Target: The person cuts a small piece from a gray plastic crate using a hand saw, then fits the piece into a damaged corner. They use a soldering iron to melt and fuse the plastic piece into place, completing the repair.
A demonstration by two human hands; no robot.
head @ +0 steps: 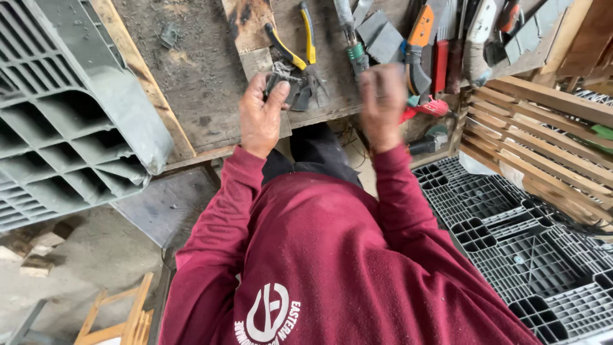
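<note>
While a grey plastic pallet (64, 121) leans at the bench's (204, 76) left edge, the left hand (260, 118) clutches a small dark metal part (281, 82) near the front edge, beside yellow-handled pliers (297, 51); the right hand (383, 102) is blurred, its grip unreadable.

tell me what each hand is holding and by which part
The left hand grips a small dark grey metal piece by its lower left edge, fingers curled around it. The right hand is motion-blurred; whether it holds anything cannot be told.
</note>
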